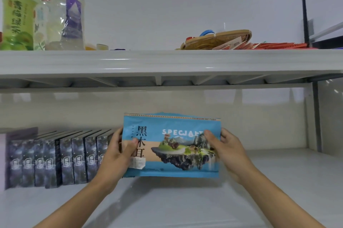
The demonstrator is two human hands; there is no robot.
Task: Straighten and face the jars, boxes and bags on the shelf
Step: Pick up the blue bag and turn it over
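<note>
A blue bag [172,146] printed with a floating island and the word SPECIALTY stands upright and facing me in the middle of the lower shelf [167,200]. My left hand [118,153] grips its left edge, thumb across the front. My right hand [225,146] grips its right edge the same way. To the left of the bag, a row of several dark star-patterned boxes [55,161] stands side by side, fronts facing me; the rightmost ones are partly hidden behind my left hand.
The upper shelf [167,62] carries a green tea bottle [17,14], a small bottle and a clear water bottle [68,10] at the left, and a woven basket [217,39] with red packets [274,45] at the right. A shelf upright [315,116] stands at the right.
</note>
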